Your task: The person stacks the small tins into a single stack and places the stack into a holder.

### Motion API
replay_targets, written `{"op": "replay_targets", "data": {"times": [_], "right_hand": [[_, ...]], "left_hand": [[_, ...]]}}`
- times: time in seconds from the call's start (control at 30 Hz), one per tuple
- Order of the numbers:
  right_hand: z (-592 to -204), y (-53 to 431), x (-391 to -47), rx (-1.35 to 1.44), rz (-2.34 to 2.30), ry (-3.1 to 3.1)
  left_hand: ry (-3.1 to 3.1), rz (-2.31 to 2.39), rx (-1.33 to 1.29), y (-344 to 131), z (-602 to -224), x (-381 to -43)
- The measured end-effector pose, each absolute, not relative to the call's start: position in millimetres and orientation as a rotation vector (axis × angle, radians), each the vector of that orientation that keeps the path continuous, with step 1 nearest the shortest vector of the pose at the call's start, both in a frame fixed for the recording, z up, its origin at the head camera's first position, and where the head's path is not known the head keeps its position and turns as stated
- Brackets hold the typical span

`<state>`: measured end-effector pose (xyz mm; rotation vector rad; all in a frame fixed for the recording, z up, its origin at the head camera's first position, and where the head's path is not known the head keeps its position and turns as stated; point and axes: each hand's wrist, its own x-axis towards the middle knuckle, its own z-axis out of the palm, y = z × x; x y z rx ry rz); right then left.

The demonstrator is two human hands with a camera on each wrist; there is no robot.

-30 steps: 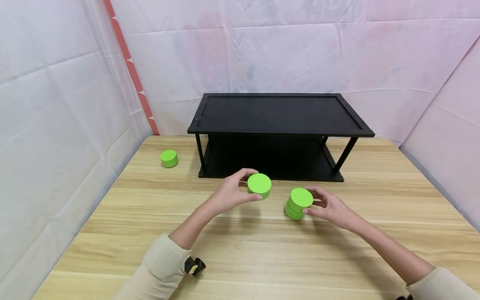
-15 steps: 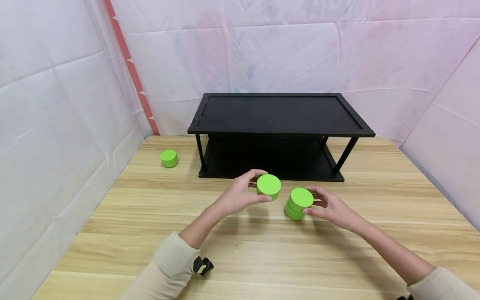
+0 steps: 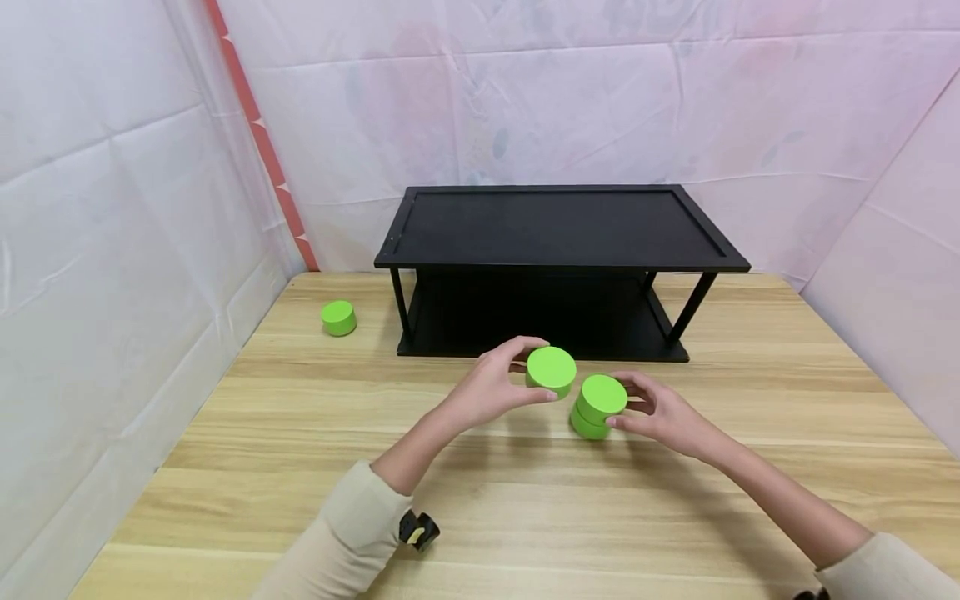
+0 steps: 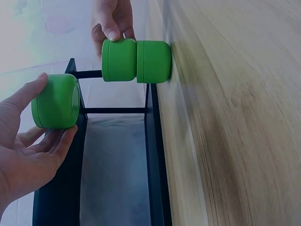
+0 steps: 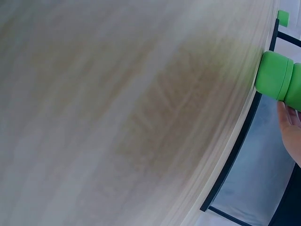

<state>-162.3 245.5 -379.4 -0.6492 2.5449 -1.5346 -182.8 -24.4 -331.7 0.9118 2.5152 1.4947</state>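
My left hand pinches a short green cylinder between thumb and fingers, held up off the table. Just to its right stand two more green cylinders, one on top of the other. Thumb and fingertips of my right hand grip the upper cylinder from the right side. The lower cylinder rests on the wooden table. In the left wrist view a gap separates the held cylinder from the stacked pair. The right wrist view catches only part of the right hand, below the stack.
Behind the hands stands a black two-tier shelf with thin posts. One more green cylinder sits on the wooden table at the back left. White cloth walls enclose the table's left, back and right.
My left hand has moved right with its green cylinder, closing in on the stack. The right hand and the stacked cylinders have stayed put.
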Motion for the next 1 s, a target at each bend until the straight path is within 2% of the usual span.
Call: {"op": "replay_targets", "data": {"times": [1.0], "right_hand": [[-378.4, 245.6, -161.7, -0.661, -1.517, 2.551]], "left_hand": [[2.506, 1.504, 0.929, -5.2, -333.9, -184.2]]}}
